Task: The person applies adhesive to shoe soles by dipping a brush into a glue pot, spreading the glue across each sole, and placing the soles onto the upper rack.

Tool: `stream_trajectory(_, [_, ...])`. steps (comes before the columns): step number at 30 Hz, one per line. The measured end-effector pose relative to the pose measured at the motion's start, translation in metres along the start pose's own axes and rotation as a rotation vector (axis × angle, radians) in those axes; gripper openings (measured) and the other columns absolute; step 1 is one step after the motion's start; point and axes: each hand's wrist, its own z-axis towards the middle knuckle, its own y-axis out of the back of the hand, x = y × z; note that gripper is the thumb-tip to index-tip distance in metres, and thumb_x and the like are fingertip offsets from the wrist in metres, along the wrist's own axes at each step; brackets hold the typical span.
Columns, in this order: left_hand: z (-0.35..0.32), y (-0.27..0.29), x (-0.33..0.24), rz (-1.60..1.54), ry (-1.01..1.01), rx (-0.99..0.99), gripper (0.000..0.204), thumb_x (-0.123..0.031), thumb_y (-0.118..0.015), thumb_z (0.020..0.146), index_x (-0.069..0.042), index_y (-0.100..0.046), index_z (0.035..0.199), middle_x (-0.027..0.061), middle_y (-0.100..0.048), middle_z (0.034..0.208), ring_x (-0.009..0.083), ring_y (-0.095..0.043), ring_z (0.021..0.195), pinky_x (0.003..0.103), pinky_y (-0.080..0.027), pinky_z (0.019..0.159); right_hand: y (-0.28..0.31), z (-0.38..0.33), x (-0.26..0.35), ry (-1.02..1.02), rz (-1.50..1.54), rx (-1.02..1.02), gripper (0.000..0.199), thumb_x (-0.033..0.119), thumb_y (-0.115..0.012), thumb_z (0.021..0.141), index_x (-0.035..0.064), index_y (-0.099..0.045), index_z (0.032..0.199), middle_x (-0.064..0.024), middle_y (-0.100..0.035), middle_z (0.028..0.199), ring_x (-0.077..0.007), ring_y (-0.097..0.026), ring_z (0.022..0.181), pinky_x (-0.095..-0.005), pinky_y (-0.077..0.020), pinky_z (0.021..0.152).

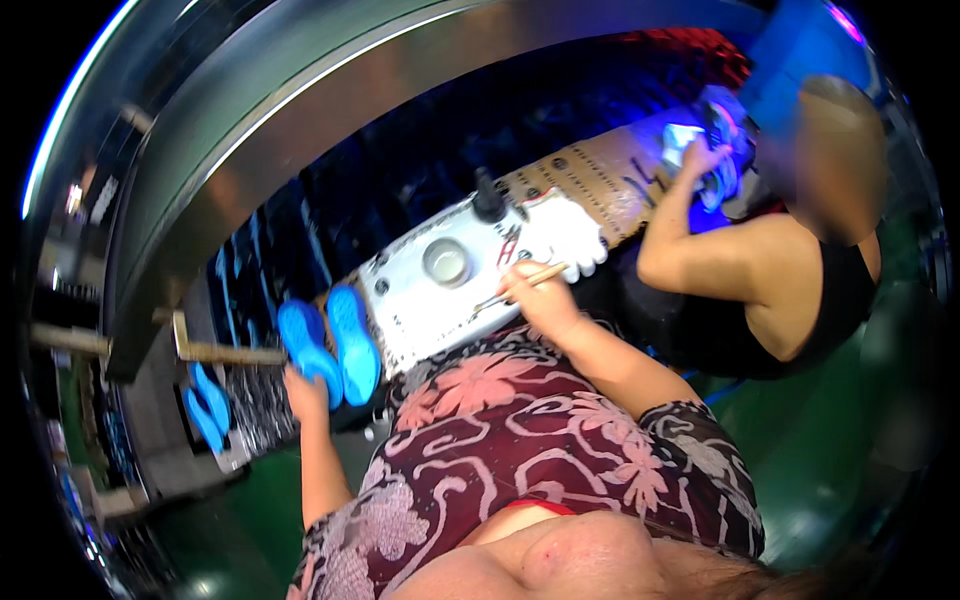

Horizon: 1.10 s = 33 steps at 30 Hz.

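Observation:
A pair of bright blue shoe soles lies at the left end of the board. My left hand (304, 392) is closed at the near end of the left blue shoe sole (308, 340), its thumb against the edge; part of its grip is hidden. Beside that one is the right blue shoe sole (354, 345), apart from my hand. My right hand (541, 300) grips a slim brush (543, 274) with a light wooden handle, its tip low over the white-covered board (405, 320). A round grey bowl (446, 262) holding pale liquid stands between my hands.
Behind the bowl stands a black bottle (488, 200). White gloves (568, 238) lie right of it. At right, a co-worker (740, 250) handles a shoe (722, 150) under violet light. More blue soles (207, 408) rest at far left. A metal frame (330, 110) arches over a dark conveyor belt.

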Motion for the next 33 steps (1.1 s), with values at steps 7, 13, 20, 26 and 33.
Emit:
stream_trajectory(7, [0.017,0.002,0.016,0.171,0.245,0.284,0.045,-0.03,-0.053,0.076,-0.004,-0.052,0.112,0.0247,-0.059,0.108,0.0393,-0.058,0.101,0.048,-0.046,0.084,0.006,-0.005,0.007,-0.058,-0.17,-0.045,0.035,0.025,-0.05,0.094,0.0018,-0.061,0.07,-0.0009,-0.056,0.064,-0.0069,-0.046,0.059,-0.0217,-0.0369,0.057])
stream_trajectory(13, [0.009,-0.011,0.041,-0.484,0.105,-0.063,0.029,-0.024,-0.057,0.078,-0.004,-0.047,0.097,0.0125,-0.061,0.073,0.0277,-0.058,0.059,0.039,-0.046,0.055,-0.002,0.0,0.011,-0.047,-0.052,-0.016,0.035,0.025,-0.051,0.094,-0.0002,-0.061,0.072,-0.0021,-0.056,0.064,-0.0072,-0.046,0.06,-0.0209,-0.0371,0.058])
stream_trajectory(20, [-0.012,0.022,-0.02,-1.713,0.566,0.602,0.017,-0.022,-0.06,0.079,-0.009,-0.051,0.087,0.0027,-0.051,0.064,0.0131,-0.042,0.046,0.025,-0.031,0.041,-0.008,0.004,0.027,-0.026,-0.081,-0.034,0.034,0.022,-0.05,0.093,-0.0021,-0.062,0.072,-0.0017,-0.053,0.062,-0.0074,-0.044,0.06,-0.0213,-0.0352,0.059])
stream_trajectory(26, [-0.043,0.056,-0.104,-1.439,-0.007,0.394,0.046,-0.007,-0.057,0.082,-0.003,-0.036,0.122,0.0112,-0.056,0.104,0.0155,-0.059,0.071,0.028,-0.053,0.062,-0.022,0.013,0.059,0.134,0.038,0.037,0.034,0.022,-0.048,0.094,-0.0013,-0.063,0.074,-0.0043,-0.06,0.068,-0.0089,-0.049,0.063,-0.0224,-0.0395,0.062])
stream_trajectory(33, [-0.063,0.067,-0.148,-1.309,-0.232,0.214,0.046,0.001,-0.057,0.078,0.001,-0.037,0.12,0.0115,-0.058,0.101,0.0164,-0.06,0.085,0.028,-0.05,0.073,-0.054,0.014,0.086,0.593,-0.184,0.187,0.027,0.013,-0.055,0.087,0.0017,-0.062,0.063,-0.0061,-0.054,0.057,-0.0186,-0.049,0.056,-0.0303,-0.0385,0.059])
